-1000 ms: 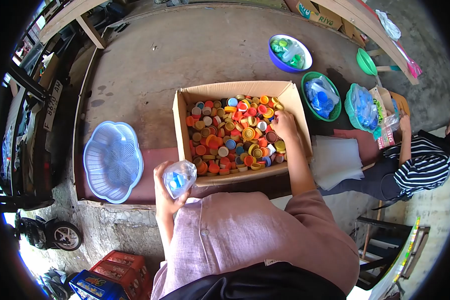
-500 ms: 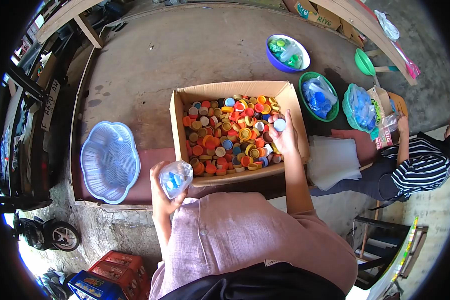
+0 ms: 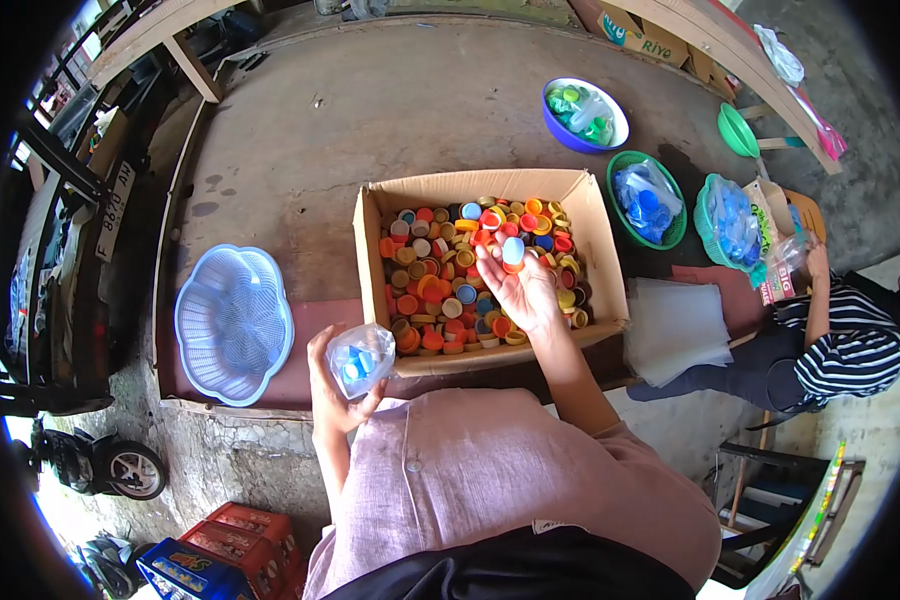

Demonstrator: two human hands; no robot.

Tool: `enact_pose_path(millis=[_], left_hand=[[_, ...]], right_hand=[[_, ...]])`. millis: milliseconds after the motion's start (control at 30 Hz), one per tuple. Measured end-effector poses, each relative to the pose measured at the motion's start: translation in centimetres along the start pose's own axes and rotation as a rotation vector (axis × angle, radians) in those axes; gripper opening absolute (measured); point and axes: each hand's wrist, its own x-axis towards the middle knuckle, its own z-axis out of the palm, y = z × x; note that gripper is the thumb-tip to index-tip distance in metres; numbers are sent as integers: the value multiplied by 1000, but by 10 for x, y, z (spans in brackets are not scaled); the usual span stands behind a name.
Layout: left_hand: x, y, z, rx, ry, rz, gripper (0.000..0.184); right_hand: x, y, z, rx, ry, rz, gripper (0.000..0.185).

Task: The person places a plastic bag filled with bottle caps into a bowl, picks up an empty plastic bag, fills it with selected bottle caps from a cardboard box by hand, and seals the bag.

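Observation:
A cardboard box [image 3: 365,245] full of bottle caps [image 3: 440,290] in orange, red, gold, white and blue stands before me on the table. Over the caps, my right hand [image 3: 525,295] is palm up, its fingers curled around a pale blue bottle cap [image 3: 513,249]. An orange cap shows right beside that one; whether it is held too I cannot tell. My left hand [image 3: 332,385] grips a clear plastic bag [image 3: 370,345] at the box's near left corner. Inside the bag lie several blue and white caps.
A pale blue plastic basket [image 3: 280,330] sits on the left. At the right are a purple bowl [image 3: 550,128], a green basket [image 3: 678,225], a teal basket [image 3: 708,235] and stacked clear plastic bags [image 3: 675,330]. A person in a striped top [image 3: 850,345] handles a bag there.
My right hand has moved left, from the box's right side toward its middle, with the pale cap. My left hand still holds the bag. The view has shifted slightly.

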Motion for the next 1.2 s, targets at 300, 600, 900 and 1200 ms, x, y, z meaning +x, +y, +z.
enact_pose_path(millis=[300,600,900,1200], left_hand=[[-2,1,1,3,9,-37,82],[0,5,3,4,9,-70,84],[-3,1,1,-41,5,-78,88],[-2,-3,4,-62,9,-96,85]], right_hand=[[-11,6,11,-351,57,-82,20],[-30,78,94,-1532,-419,-551,10],[-33,117,98,-1891,-705,-469,39],[-34,16,55,-2108,-218,-362,31]])
